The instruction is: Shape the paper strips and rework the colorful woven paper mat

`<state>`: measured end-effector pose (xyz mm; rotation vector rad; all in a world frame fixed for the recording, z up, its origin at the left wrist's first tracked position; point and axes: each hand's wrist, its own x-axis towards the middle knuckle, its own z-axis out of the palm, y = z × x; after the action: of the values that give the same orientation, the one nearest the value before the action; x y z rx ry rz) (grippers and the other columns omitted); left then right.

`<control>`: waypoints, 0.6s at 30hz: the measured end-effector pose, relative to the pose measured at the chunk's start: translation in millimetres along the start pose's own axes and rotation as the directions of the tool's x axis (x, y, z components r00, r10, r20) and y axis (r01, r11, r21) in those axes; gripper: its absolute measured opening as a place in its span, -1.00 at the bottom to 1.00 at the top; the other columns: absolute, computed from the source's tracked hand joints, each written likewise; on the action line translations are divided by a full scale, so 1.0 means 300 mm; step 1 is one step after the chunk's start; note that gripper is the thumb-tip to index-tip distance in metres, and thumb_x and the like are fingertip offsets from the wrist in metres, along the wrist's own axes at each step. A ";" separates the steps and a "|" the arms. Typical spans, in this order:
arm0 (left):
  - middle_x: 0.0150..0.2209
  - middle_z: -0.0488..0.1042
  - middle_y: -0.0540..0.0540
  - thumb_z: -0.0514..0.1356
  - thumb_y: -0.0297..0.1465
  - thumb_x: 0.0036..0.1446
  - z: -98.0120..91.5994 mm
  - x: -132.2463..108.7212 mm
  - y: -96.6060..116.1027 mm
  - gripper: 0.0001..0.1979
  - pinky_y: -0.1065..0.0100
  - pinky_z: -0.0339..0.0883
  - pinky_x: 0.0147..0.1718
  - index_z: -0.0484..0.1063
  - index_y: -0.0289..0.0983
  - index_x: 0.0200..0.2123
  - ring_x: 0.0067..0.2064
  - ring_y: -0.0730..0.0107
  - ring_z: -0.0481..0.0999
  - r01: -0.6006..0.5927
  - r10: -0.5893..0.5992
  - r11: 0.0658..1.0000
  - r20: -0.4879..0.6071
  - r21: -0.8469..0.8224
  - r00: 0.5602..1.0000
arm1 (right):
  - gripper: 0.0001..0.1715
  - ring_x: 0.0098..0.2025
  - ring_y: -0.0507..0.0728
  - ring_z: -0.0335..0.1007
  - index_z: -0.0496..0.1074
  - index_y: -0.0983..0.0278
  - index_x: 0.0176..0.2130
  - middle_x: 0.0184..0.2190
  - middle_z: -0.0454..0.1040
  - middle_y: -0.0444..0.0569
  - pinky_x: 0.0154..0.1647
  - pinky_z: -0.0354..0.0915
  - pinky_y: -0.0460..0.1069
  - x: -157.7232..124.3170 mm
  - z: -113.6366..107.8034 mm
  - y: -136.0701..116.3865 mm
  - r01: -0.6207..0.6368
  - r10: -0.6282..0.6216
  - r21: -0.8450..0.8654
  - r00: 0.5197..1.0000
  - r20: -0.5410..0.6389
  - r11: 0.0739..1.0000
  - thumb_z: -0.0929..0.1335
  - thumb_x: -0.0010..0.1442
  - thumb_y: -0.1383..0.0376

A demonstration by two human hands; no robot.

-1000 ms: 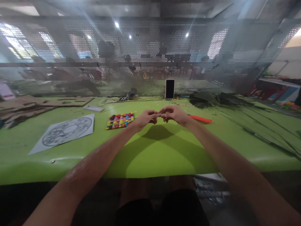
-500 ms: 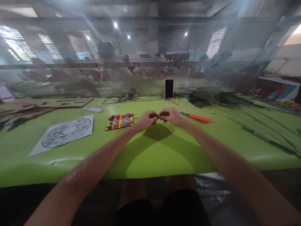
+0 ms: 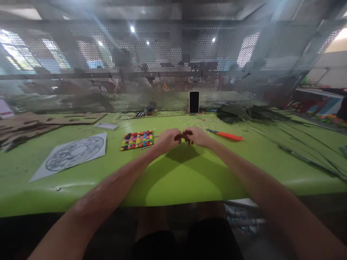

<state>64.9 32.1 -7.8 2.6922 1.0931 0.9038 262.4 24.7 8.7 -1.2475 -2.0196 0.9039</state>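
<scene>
See a printed sheet (image 3: 77, 153) well off, between eight and nine o'clock from the fingers (image 3: 178, 137). Nearer, at nine o'clock, see a multicoloured woven mat (image 3: 137, 140) flat on the green table (image 3: 176, 184). Hold left hand (image 3: 168, 140) and right hand (image 3: 197, 136) close together above it, fingers curled inward; cannot tell whether pinching anything. Find an orange-handled tool (image 3: 230, 136) at three o'clock, near the right.
</scene>
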 end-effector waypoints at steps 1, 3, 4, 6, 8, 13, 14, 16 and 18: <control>-0.39 0.53 -0.10 0.16 -0.49 0.12 -0.001 -0.001 0.004 -0.86 0.35 0.13 -0.39 0.54 -0.30 -0.36 -0.37 0.34 0.40 -0.003 0.003 1.000 0.001 0.023 1.000 | -0.82 -0.58 -0.01 0.40 0.50 0.36 -0.34 -0.55 0.50 -0.09 -0.53 0.30 -0.13 0.002 0.002 0.002 -0.032 0.032 0.022 0.999 0.006 0.999 0.32 0.26 0.50; -0.37 0.55 -0.11 0.14 -0.49 0.14 -0.002 -0.002 0.013 -0.84 0.34 0.13 -0.38 0.55 -0.31 -0.34 -0.35 0.33 0.42 -0.006 0.006 0.998 0.001 0.060 1.000 | -0.86 -0.58 0.00 0.39 0.49 0.35 -0.35 -0.54 0.49 -0.09 -0.56 0.30 -0.12 0.006 0.005 0.004 -0.088 0.087 0.077 0.996 0.016 0.993 0.36 0.27 0.45; -0.36 0.55 -0.12 0.14 -0.49 0.15 -0.002 -0.003 0.017 -0.83 0.33 0.13 -0.38 0.55 -0.30 -0.34 -0.35 0.32 0.43 -0.006 0.006 0.997 0.001 0.079 1.000 | -0.86 -0.58 0.00 0.39 0.49 0.35 -0.36 -0.54 0.49 -0.09 -0.57 0.30 -0.11 0.006 0.006 0.004 -0.111 0.110 0.107 0.994 0.023 0.988 0.38 0.27 0.42; -0.36 0.56 -0.12 0.13 -0.49 0.17 -0.001 -0.004 0.025 -0.83 0.33 0.13 -0.38 0.55 -0.30 -0.33 -0.34 0.31 0.45 -0.018 0.017 0.992 0.011 0.122 1.000 | -0.86 -0.57 0.00 0.38 0.48 0.35 -0.38 -0.55 0.47 -0.09 -0.57 0.30 -0.11 0.003 0.009 -0.001 -0.161 0.155 0.171 0.987 0.044 0.972 0.41 0.25 0.39; -0.34 0.57 -0.13 0.12 -0.48 0.20 -0.002 -0.004 0.032 -0.82 0.32 0.12 -0.40 0.56 -0.30 -0.32 -0.35 0.30 0.46 -0.045 0.041 0.981 0.026 0.186 0.999 | -0.83 -0.55 -0.01 0.38 0.47 0.35 -0.42 -0.55 0.46 -0.09 -0.56 0.28 -0.12 -0.003 0.011 -0.009 -0.220 0.212 0.233 0.975 0.062 0.947 0.42 0.24 0.39; -0.31 0.58 -0.16 0.08 -0.51 0.26 -0.015 -0.005 0.047 -0.78 0.30 0.07 -0.44 0.54 -0.32 -0.26 -0.35 0.30 0.48 -0.144 0.127 0.914 0.070 0.378 0.989 | -0.85 -0.51 -0.03 0.38 0.45 0.34 -0.41 -0.51 0.46 -0.11 -0.55 0.24 -0.14 -0.011 0.010 -0.027 -0.349 0.347 0.418 0.934 0.086 0.838 0.39 0.22 0.46; -0.32 0.57 -0.15 0.08 -0.51 0.27 -0.018 -0.006 0.048 -0.79 0.31 0.07 -0.45 0.54 -0.33 -0.26 -0.35 0.30 0.48 -0.159 0.143 0.901 0.071 0.402 0.987 | -0.86 -0.51 -0.03 0.38 0.45 0.33 -0.40 -0.51 0.46 -0.12 -0.55 0.24 -0.15 -0.010 0.007 -0.028 -0.368 0.363 0.457 0.926 0.102 0.810 0.39 0.20 0.49; -0.33 0.56 -0.15 0.08 -0.50 0.28 -0.021 -0.007 0.049 -0.81 0.32 0.07 -0.45 0.52 -0.33 -0.28 -0.36 0.32 0.48 -0.180 0.173 0.886 0.056 0.427 0.983 | -0.87 -0.52 -0.04 0.37 0.44 0.33 -0.39 -0.51 0.45 -0.13 -0.55 0.24 -0.15 -0.009 0.001 -0.028 -0.389 0.376 0.516 0.917 0.135 0.763 0.39 0.18 0.50; -0.35 0.54 -0.14 0.09 -0.49 0.29 -0.021 -0.009 0.045 -0.81 0.33 0.07 -0.46 0.50 -0.32 -0.31 -0.37 0.34 0.46 -0.189 0.199 0.887 0.022 0.422 0.980 | -0.87 -0.51 -0.04 0.37 0.43 0.33 -0.40 -0.51 0.44 -0.13 -0.56 0.24 -0.15 -0.009 -0.003 -0.029 -0.388 0.363 0.542 0.918 0.157 0.746 0.40 0.17 0.50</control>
<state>68.1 19.4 0.1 3.2020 1.1540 0.8006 259.7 19.5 16.0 -1.2979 -1.3620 1.5958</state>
